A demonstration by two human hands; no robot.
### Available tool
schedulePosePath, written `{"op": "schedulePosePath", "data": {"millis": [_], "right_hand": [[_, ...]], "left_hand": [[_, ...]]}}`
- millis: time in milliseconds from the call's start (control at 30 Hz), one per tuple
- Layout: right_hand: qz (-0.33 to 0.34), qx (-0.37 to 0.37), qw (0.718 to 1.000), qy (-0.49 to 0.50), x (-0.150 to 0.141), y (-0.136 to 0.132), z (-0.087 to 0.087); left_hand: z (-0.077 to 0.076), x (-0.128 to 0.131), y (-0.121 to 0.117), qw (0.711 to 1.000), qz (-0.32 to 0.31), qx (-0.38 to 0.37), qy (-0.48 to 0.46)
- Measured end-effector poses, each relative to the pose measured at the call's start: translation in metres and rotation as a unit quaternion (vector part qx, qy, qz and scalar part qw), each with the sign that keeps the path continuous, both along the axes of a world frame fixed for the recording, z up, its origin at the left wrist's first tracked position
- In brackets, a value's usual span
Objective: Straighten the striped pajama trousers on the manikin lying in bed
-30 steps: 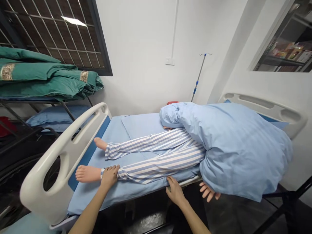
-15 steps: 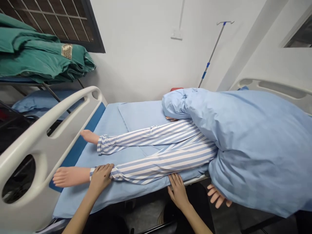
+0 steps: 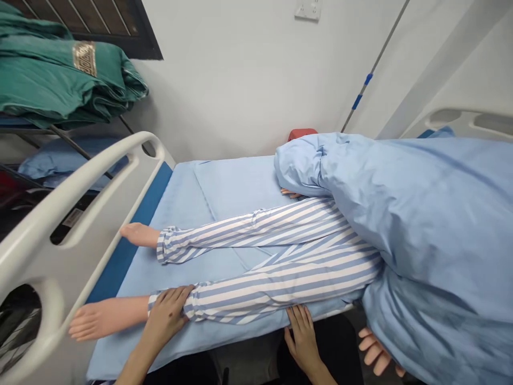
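A manikin in blue-and-white striped trousers [image 3: 272, 256] lies on a bed with a light blue sheet [image 3: 224, 187]. A light blue quilt [image 3: 420, 214] is folded back over its upper body. My left hand [image 3: 166, 315] lies on the near leg's trouser cuff by the ankle, fingers curled over the cloth. My right hand [image 3: 302, 337] rests with fingers stretched out at the near edge of the bed, under the thigh. The manikin's near foot [image 3: 88, 323] points at the footboard. Its hand [image 3: 377, 353] hangs below the quilt.
A white plastic footboard [image 3: 80, 198] closes the bed's left end and a white headboard [image 3: 468, 120] the right. Green folded bedding [image 3: 60, 75] sits on a rack at the back left. An IV pole [image 3: 368, 77] stands by the white wall.
The view has dropped and moved closer to the bed. My left hand slid slightly onto the trouser cuff; my right hand stays at the bed edge.
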State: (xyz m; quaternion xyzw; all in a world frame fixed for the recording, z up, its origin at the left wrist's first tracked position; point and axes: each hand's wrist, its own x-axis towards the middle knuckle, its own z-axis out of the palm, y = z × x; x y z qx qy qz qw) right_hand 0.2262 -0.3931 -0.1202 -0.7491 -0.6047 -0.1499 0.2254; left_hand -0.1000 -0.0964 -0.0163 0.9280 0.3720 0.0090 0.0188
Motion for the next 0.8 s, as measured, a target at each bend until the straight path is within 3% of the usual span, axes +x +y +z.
{"op": "schedulePosePath", "data": {"millis": [200,400,567,667,800], "right_hand": [[0.007,0.008,1.0,0.002,-0.002,0.003,-0.013],[-0.026,-0.061,0.996,0.055,-0.011,0.005,0.007],[0.001,-0.106,0.992,0.063,-0.004,0.002,0.024],[0.017,-0.132,0.988,0.076,-0.003,0.01,0.034],[0.022,-0.177,0.976,0.129,0.002,0.041,0.058]], "left_hand": [[0.024,0.002,0.002,0.997,0.014,-0.031,0.068],[0.043,0.037,-0.022,0.994,0.02,-0.029,0.103],[0.056,0.046,-0.015,0.996,0.03,-0.009,0.083],[0.085,0.04,-0.009,0.998,0.008,0.019,0.055],[0.147,0.036,-0.008,0.995,-0.041,0.072,0.053]]}}
